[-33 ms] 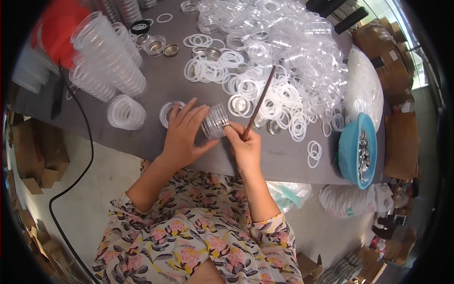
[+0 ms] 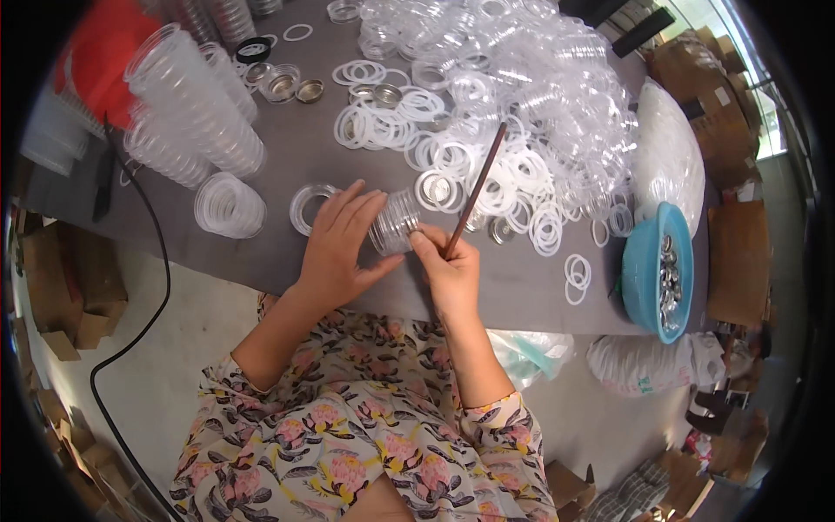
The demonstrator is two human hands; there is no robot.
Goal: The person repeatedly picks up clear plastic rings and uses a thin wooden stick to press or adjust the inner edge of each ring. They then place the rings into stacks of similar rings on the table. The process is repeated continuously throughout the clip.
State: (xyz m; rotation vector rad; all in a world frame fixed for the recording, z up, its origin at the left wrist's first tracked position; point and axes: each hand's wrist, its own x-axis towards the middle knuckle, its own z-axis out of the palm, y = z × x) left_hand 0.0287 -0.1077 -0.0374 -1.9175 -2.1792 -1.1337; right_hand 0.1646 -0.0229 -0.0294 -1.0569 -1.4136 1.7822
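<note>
Two bare hands meet near the front edge of a grey worktop [image 2: 522, 296]; the left hand [image 2: 341, 244] lies with fingers spread over a small clear plastic jar [image 2: 396, 223], its grip loose around the jar's left side, thumb reaching toward the jar's lower edge; the jar lies on its side on the worktop, between the two hands. The right hand [image 2: 448, 270] has its grip closed on a thin brown stick [image 2: 477, 187], pinched near the lower end; the stick slants up and to the right, away from the person, and the fingertips touch the jar's right end. Just left of the left hand sits a clear ring-shaped lid [image 2: 309, 204], and further left a short stack of clear lids [image 2: 230, 205]; taller stacks of clear cups [image 2: 196, 104] lean at the far left. Beyond the hands spreads a heap of white rings [image 2: 452, 148] and clear jars. At the right, a blue bowl [image 2: 644, 278] holds small metal pieces; a black cable [image 2: 152, 287] hangs off the worktop's left edge.
</note>
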